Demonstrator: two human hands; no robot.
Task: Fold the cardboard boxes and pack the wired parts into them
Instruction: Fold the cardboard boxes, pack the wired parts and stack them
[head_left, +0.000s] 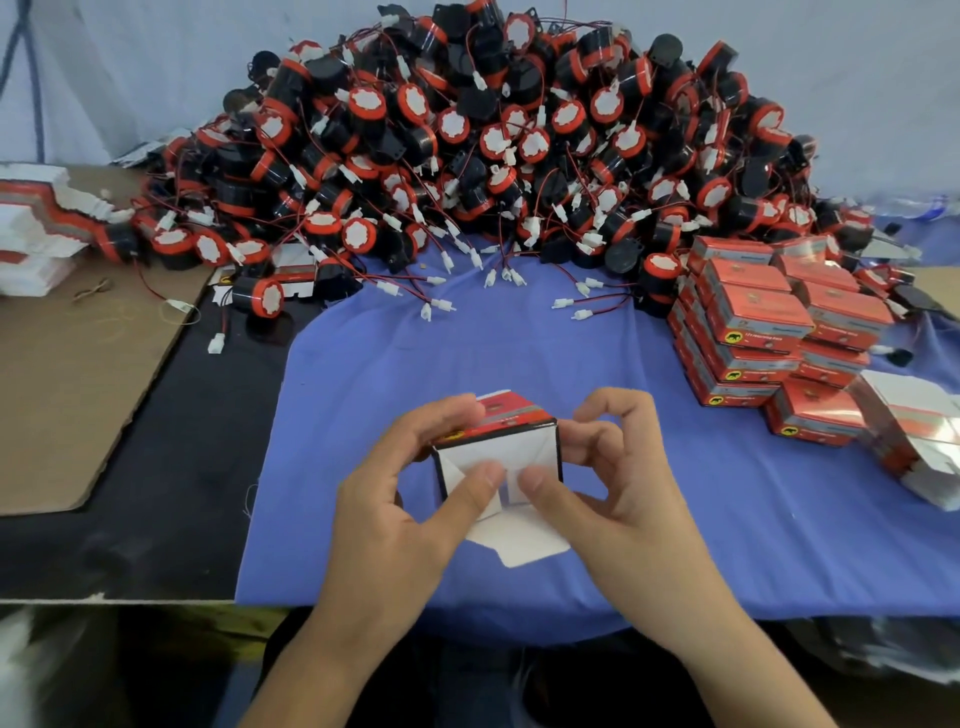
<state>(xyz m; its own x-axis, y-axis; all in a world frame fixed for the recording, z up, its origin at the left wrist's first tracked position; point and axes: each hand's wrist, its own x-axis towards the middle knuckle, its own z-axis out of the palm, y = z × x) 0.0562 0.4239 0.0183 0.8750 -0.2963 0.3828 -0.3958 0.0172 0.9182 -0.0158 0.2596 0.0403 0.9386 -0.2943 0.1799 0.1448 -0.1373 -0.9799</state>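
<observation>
Head view — left hand and right hand both grip one cardboard box.

I'm getting soft, even, fairly bright light spreading across the blue cloth, and the shadows are looking faint and soft-edged. The left hand and right hand are throwing only a light shade under the cardboard box they are holding. Glossy packed boxes at the right are catching pale glare. The wide lens is bowing the pile of wired parts and curving the table edge. Detail is looking soft throughout, and the bottom strip is sitting dark and smeared, blurriest at the lower left corner.
</observation>
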